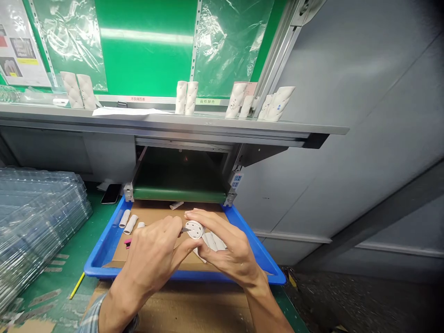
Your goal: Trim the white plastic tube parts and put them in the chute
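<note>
My right hand (pixel 227 249) grips a white plastic part (pixel 194 229) with a round, holed end, held over the blue tray (pixel 104 247). My left hand (pixel 152 252) is closed on a small thin blade tool (pixel 185 229) whose tip touches the round end of the part. More white pieces (pixel 214 241) lie under my right palm. Two white tube-shaped parts (pixel 127 221) rest on the brown cardboard lining the tray, to the left of my hands.
A green conveyor belt (pixel 178 194) ends just behind the tray. A stack of clear plastic blister trays (pixel 34 217) sits at left, a black phone (pixel 111 194) beside it. White moulded parts (pixel 185 98) stand on the metal shelf above. A yellow pencil (pixel 77 284) lies on the green mat.
</note>
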Demonstrator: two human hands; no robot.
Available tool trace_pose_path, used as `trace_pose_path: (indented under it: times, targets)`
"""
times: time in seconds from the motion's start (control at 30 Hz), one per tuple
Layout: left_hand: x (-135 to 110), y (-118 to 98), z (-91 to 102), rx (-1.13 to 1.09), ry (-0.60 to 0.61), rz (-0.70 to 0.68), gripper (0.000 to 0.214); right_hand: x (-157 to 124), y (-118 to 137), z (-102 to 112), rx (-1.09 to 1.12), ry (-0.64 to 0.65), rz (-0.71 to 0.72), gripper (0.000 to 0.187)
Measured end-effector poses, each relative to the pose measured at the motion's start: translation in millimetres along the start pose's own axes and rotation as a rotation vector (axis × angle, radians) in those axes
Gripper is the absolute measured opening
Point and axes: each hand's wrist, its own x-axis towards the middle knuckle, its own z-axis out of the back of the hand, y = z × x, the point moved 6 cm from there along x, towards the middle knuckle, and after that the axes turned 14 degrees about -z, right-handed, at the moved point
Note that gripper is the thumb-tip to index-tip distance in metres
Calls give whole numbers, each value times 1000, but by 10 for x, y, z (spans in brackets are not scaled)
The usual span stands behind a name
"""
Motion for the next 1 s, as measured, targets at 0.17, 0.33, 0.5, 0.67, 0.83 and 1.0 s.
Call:
trace_pose_path:
  times: [0.17,0.33,0.5,0.67,0.83,1.0]
  targets:
    - [12,-12,-15,-74,8,-18,53,20,0,13,14,14,-12,55]
    - [33,13,-17,-166,12,-26,51,55,-22,3,103,102,-97,52]
    - [30,62,14,-225,5,30,47,66,-77,-8,214,152,-186,45]
    - [-28,88,-8,-165,30,100,54,57,-97,4,251,115,-172,43]
    - [-31,61,-5,-56,34,73,59,51,-109,6,212,93,-134,41]
    - [3,3,30,20,-7,21,58,52,-99,10,155,66,-89,41]
